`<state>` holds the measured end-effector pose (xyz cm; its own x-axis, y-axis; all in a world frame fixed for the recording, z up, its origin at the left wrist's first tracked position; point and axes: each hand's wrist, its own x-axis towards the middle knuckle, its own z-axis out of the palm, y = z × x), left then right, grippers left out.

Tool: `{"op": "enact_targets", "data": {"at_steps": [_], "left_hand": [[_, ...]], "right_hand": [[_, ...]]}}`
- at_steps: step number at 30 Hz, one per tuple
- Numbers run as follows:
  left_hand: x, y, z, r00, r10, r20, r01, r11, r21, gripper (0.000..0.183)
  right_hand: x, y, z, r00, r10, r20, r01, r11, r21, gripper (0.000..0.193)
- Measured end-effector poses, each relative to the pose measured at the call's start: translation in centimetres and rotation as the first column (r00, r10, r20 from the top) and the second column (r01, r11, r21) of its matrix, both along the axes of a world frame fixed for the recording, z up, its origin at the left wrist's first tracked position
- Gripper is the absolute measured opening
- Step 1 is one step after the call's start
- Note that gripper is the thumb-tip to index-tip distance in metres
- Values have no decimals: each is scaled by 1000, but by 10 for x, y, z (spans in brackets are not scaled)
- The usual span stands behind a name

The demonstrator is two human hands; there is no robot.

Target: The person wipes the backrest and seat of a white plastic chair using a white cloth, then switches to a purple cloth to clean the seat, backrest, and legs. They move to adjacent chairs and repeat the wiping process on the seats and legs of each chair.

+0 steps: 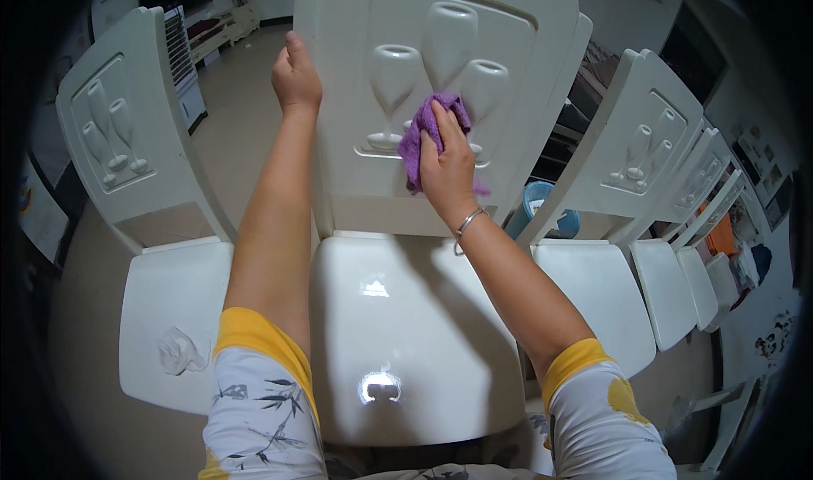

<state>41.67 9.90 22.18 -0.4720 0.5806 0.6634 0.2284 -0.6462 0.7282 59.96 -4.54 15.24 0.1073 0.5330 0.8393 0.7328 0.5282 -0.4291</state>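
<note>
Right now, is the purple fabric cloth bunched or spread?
Bunched: the purple cloth gathers in folds beneath the right hand, against the white chair back.

The cloth (412,150) is purple, the chair (406,311) white. White sleeves (241,374) have yellow cuffs (254,331), the left patterned with dark leafy stems. The bracelet (468,220) is silver, the bucket (571,224) blue.

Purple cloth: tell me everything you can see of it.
The purple cloth looks soft and slightly fuzzy, like towelling, and is bunched in uneven folds. The right hand covers part of it, holding it against the white chair back, over the lower part of the raised goblet shapes. Most of what shows lies left of the hand; its underside is hidden.
</note>
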Motion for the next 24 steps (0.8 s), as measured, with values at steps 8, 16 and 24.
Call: {"op": "enact_targets", "data": {"at_steps": [8, 16, 24], "left_hand": [[1, 0, 0, 1000, 15, -5, -15, 1000, -2, 67], [0, 1, -1, 1000, 20, -16, -20, 1000, -12, 72], [-4, 6, 0, 1000, 24, -21, -23, 1000, 13, 73]], "right_hand": [[5, -9, -1, 997, 19, -75, -23, 998, -60, 43], [40, 22, 40, 797, -358, 487, 284, 933, 221, 61], [114, -23, -83, 644, -158, 749, 232, 973, 5, 60]]}}
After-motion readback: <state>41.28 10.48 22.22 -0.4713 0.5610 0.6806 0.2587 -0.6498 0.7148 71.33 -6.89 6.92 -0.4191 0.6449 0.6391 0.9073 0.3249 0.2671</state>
